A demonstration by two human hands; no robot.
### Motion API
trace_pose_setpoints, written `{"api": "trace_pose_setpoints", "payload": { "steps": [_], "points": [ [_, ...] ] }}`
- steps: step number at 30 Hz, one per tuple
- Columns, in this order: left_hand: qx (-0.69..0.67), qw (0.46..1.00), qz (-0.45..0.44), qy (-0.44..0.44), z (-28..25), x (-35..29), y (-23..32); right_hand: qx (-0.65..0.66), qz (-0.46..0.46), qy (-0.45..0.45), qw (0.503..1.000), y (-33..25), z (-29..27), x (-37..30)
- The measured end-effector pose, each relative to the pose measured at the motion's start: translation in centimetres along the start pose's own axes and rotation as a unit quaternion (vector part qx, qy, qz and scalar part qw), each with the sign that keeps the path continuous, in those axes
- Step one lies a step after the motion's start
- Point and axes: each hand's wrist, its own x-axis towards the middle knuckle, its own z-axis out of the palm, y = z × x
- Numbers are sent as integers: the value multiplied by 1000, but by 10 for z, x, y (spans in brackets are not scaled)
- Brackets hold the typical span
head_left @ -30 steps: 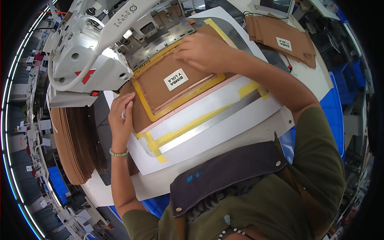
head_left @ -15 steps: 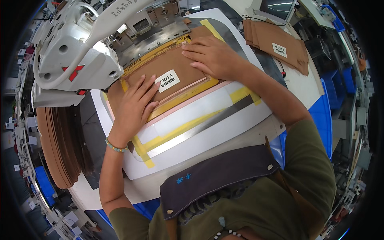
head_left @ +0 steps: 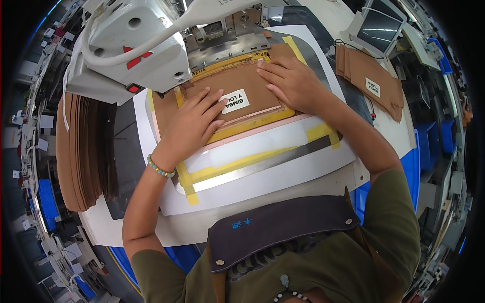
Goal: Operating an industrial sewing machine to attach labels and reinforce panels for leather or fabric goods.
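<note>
A flat brown panel (head_left: 217,87) lies inside a yellow-edged frame (head_left: 260,120) beside a white sewing machine head (head_left: 134,58). Near the panel's middle sits a white label (head_left: 236,102) with dark print. My left hand (head_left: 189,123) rests flat over the panel's left part, fingers spread, with fingertips at the label's left edge. On the right part, my right hand (head_left: 298,86) lies palm down with its fingers stretched out, the tips near the frame's far edge. Neither hand grips anything. The fingers cover parts of the panel and frame.
A clear plate edged with yellow tape (head_left: 237,169) spreads over white sheeting (head_left: 313,164) toward me. Stacked brown panels (head_left: 76,151) stand at the left. More brown panels (head_left: 386,96), the top one labelled, lie at the right near a screen (head_left: 376,30). Blue bins (head_left: 429,146) are beyond.
The whole view has shifted, so the machine and worktable appear farther right. Both hands stay flat on the brown panel in nearly the same places.
</note>
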Motion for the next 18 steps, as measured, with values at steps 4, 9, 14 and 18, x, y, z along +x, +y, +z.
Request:
{"api": "trace_pose_setpoints", "payload": {
  "steps": [4,9,14,18],
  "points": [
    [-1,1000,-2,2,-1,7,6,17,-7,13,1000,2,3,0],
    [-9,1000,9,-5,0,15,11,31,-15,16,999,-4,5,5],
    [1,1000,0,-3,7,20,18,23,-35,25,999,-1,15,5],
    [0,1000,-5,-6,-6,5,9,13,-43,40,998,-22,22,27]
  ]
}}
